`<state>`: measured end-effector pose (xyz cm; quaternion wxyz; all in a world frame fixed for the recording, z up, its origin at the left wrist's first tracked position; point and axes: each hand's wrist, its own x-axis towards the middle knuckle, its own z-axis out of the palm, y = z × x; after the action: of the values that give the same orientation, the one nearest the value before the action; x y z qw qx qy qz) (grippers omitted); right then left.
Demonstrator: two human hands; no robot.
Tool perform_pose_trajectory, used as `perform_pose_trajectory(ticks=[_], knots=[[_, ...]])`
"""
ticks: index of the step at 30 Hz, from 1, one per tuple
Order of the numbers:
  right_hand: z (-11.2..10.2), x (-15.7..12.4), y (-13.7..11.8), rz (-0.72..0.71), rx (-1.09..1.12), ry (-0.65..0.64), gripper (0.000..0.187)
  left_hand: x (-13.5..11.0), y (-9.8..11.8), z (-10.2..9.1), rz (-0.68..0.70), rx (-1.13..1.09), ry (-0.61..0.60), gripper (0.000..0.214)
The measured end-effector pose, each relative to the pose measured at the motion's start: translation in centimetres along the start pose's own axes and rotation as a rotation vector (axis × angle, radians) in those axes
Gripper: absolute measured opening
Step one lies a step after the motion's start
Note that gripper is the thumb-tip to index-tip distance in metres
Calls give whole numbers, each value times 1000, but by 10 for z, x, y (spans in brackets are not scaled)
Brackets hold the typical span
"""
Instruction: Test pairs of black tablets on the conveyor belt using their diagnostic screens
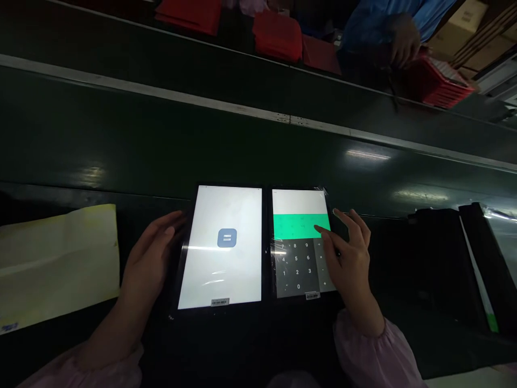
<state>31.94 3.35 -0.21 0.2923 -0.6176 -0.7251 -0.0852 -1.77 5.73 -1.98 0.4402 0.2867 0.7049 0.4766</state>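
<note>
Two lit tablets lie side by side before me on the dark work surface. The left tablet (pixel 222 269) shows a white screen with a blue equals-sign icon. A calculator with a green band fills the screen of the right tablet (pixel 297 264), which has clear film wrinkled at its edges. Each carries a small barcode label near its bottom edge. My left hand (pixel 151 253) rests against the left tablet's left edge, fingers extended and fingertips partly hidden. My right hand (pixel 351 253) is over the right tablet's right edge, index finger reaching onto the green band, other fingers apart.
A yellowish paper sheet (pixel 60 258) lies at left. Dark cases or devices (pixel 440 242) stand at right. Across a metal rail (pixel 242 110) are red sheets (pixel 278 35), a red basket (pixel 444 86) and a blue-sleeved co-worker's hand (pixel 405 40).
</note>
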Motion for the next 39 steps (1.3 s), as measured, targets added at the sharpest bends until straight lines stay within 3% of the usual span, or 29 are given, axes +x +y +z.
perform_pose_trajectory(ticks=[3,9,14,19,26,35,39], knots=[[4,-5,1,5,-3,-30,33,0,-5,1,-30,-106,11,39],[1,-4,9,53,-44,17,34,-3,2,2,-35,-69,14,35],[3,-5,7,-10,9,-19,32,-4,2,2,-41,-49,-1,29],[-1,-5,10,60,-21,31,28,-4,2,1,-51,-100,-7,33],[-5,-4,-24,-150,139,-39,30,-1,-3,-1,-18,-109,-18,30],[3,-13,-42,-181,118,-153,27,1,-3,0,-25,-76,-15,25],[-1,-12,-26,-89,93,-31,28,0,-3,0,-41,-71,2,26]])
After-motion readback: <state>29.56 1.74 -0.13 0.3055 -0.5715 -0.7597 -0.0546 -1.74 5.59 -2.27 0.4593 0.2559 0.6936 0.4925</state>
